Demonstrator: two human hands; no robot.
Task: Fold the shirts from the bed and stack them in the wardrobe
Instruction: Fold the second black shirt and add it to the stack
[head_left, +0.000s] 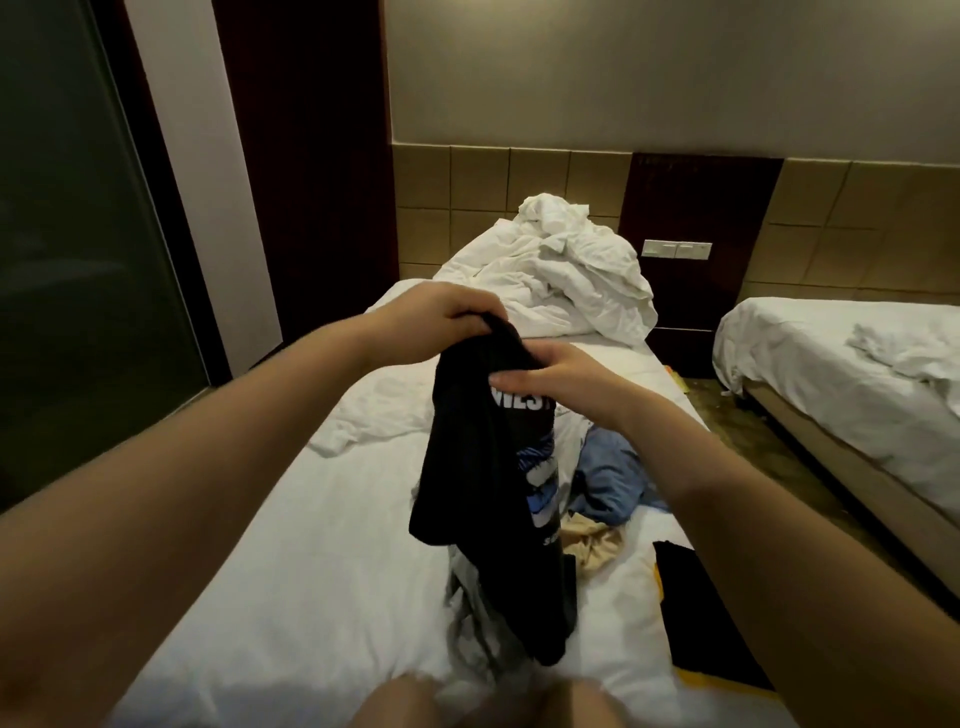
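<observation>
Reaches both bare arms forward over the bed (249, 571). Grips the bunched top of a black shirt (478, 467) in the left hand (441, 317), knuckles up, fingers curled down over the cloth. Pinches the same shirt just below with the right hand (545, 374), thumb on top, fingers laid across the front. Holds it hanging over the middle of the bed, lower end touching down on a grey garment (467, 618) there. Shows the white lettering only in part, cut off by the right fingers and a fold; cannot make out the blue-and-white print lower down. Counts two hands, one shirt held, and three loose garments on the bed: the grey one beneath, a blue garment (608, 478) and a beige garment (587, 545) toward the bed's right side. Cannot identify a flat black item (691, 613) at the bed's right edge. Finds one heap of white bedding (561, 280) at the bed's head and one second bed (857, 374) off its right side.
</observation>
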